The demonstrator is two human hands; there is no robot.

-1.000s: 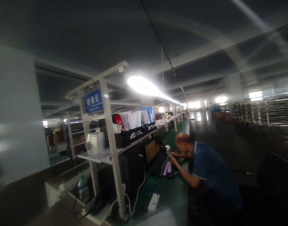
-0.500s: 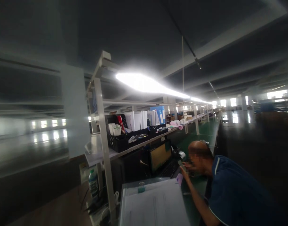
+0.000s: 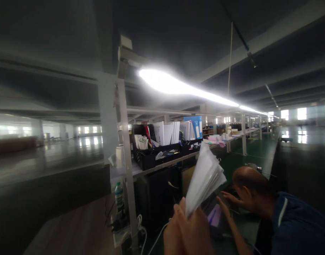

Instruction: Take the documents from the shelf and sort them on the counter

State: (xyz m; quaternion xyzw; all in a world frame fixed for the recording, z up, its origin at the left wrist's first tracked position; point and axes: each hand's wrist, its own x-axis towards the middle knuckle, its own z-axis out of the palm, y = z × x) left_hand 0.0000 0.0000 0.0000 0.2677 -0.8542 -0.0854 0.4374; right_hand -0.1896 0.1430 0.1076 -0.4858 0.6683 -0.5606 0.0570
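Note:
A sheaf of white papers [image 3: 205,175] stands tilted up in front of me, its loose edges fanned at the upper right. At its lower end, my left hand [image 3: 173,230] is closed, its fingers pressed against the papers and my other hand. Close beside it, my right hand [image 3: 197,230] is wrapped round the bottom of the sheaf. Blur and overlap hide some of the fingers. Behind the papers, a computer monitor [image 3: 187,179] is mostly covered.
A co-worker [image 3: 258,187] leans over the green bench at right, both hands near a purple paper [image 3: 214,215]. A shelf holds black trays [image 3: 146,159] with folders. A white post [image 3: 127,170], bottle [image 3: 119,194] and white cables [image 3: 141,226] are at left.
The papers, earlier lying broad towards me with a teal clip showing, are now raised, narrowed and gripped by both hands, which have come into view. My view has turned left.

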